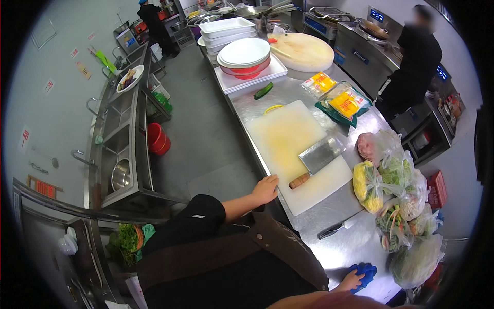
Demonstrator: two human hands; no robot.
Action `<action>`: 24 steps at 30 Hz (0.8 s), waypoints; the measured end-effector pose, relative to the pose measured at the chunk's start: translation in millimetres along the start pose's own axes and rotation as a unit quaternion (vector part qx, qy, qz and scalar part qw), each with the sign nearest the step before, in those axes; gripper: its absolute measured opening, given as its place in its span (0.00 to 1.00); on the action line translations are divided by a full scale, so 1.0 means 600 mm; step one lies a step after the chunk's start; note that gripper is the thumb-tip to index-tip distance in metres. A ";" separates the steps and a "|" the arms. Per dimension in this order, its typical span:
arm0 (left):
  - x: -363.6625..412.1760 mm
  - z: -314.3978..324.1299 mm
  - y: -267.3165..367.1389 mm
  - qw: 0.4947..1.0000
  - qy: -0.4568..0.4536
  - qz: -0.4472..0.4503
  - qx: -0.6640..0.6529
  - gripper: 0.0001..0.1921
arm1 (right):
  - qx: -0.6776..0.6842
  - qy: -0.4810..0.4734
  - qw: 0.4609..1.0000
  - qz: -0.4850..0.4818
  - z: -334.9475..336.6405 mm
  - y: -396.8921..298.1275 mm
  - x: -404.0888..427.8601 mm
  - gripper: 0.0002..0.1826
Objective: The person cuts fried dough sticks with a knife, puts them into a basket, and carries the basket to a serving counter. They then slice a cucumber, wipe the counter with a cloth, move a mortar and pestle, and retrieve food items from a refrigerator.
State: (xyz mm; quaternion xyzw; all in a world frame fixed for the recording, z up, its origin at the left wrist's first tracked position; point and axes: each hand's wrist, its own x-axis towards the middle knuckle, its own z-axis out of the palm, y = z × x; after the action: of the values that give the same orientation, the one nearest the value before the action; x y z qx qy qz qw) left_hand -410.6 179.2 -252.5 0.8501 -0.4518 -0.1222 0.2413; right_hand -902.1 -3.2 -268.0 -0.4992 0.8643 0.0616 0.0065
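Note:
My left hand [266, 190] rests at the edge of the steel table, beside a white cutting board [287, 127], with nothing seen in it. My right hand [350, 280] is on a crumpled blue cloth [364, 275] on the tabletop, its fingers over the cloth. Across the cutting board lies a cleaver [322, 154], its wooden handle towards my left hand and its blade pointing away to the right. A second white board [320, 187] shows under the handle side. Between my hands, a black-handled knife [335, 228] lies on the bare steel.
Bagged vegetables [397, 170] and bagged meat [368, 146] line the table's right side. Beyond the board are a green cucumber piece [263, 91], food packets [347, 103], stacked plates [245, 52] and a round chopping block [305, 52]. A person [415, 65] stands by the stoves; sinks [115, 141] run along the left.

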 end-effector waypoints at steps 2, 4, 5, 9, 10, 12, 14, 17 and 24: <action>0.004 -0.002 0.006 0.999 -0.035 -0.001 0.015 0.24 | 0.014 -0.023 0.999 0.026 0.002 0.005 0.000 0.32; 0.004 -0.003 0.005 0.998 -0.043 0.021 0.030 0.24 | 0.019 -0.011 0.999 0.024 0.026 0.020 0.015 0.32; 0.005 -0.002 0.003 0.997 -0.042 0.037 0.046 0.24 | 0.013 0.002 1.000 0.004 0.039 0.034 0.023 0.31; 0.003 -0.002 -0.003 0.995 -0.034 0.072 0.065 0.24 | 0.025 -0.010 0.999 -0.017 0.015 0.022 0.008 0.31; 0.001 -0.008 0.001 0.993 -0.029 0.075 0.082 0.24 | 0.025 -0.003 1.000 -0.011 0.018 0.022 0.007 0.31; -0.001 -0.011 -0.001 0.992 -0.023 0.081 0.092 0.23 | 0.028 0.002 1.000 -0.006 0.023 0.022 0.007 0.31; 0.002 -0.017 -0.003 0.992 -0.047 0.073 0.097 0.25 | 0.057 0.006 0.998 -0.017 0.013 0.023 0.005 0.30; 0.010 -0.038 0.038 0.992 -0.009 0.076 0.104 0.30 | 0.235 -0.004 0.967 -0.098 0.014 0.061 0.047 0.26; 0.032 -0.051 0.266 0.917 -0.178 0.117 -0.338 0.36 | 0.538 -0.044 0.809 -0.231 -0.216 -0.042 -0.116 0.21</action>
State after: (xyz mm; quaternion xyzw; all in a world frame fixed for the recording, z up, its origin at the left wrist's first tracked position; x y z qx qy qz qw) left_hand -500.2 96.5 -143.1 0.6230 -0.5157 -0.3878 0.4422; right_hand -838.8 29.9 -137.0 -0.5975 0.6171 -0.3949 0.3259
